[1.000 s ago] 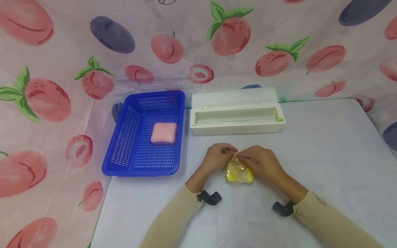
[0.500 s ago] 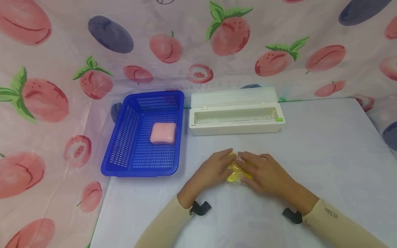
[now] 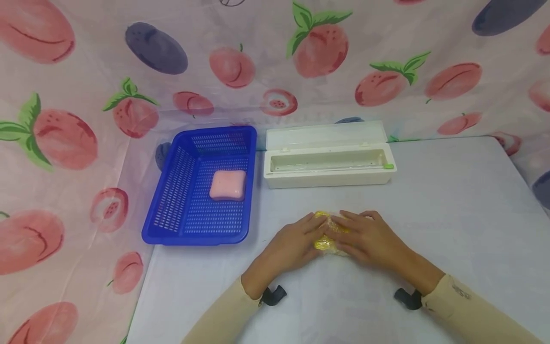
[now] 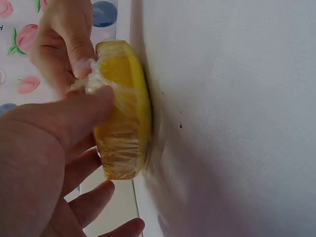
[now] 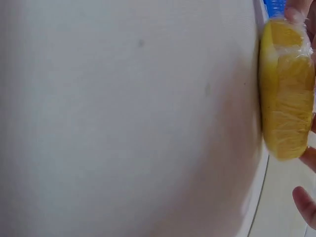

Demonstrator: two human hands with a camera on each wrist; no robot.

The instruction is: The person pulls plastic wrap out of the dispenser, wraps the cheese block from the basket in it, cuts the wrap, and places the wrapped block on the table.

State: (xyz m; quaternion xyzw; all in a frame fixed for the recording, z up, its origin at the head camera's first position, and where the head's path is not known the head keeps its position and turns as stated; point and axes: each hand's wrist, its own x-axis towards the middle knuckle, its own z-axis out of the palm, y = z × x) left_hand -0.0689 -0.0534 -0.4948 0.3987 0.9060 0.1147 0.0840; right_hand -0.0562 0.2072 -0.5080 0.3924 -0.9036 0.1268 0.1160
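Observation:
A yellow block wrapped in clear film lies on the white table between the two hands. The left hand rests its fingers on the block's left side and top; in the left wrist view its thumb presses the bunched film on the yellow block. From the right, the right hand lays its spread fingers over the top, partly hiding the block. The right wrist view shows the block's wrapped side with fingertips at its edge.
A blue basket with a pink block in it stands at the left. Behind the hands is a long white box, its clear lid raised. A fruit-patterned cloth hangs at the back.
Both hands went from pinching film at the block's far end to lying flatter over it, with fingers spread. The wrists moved outward and slightly nearer the front edge.

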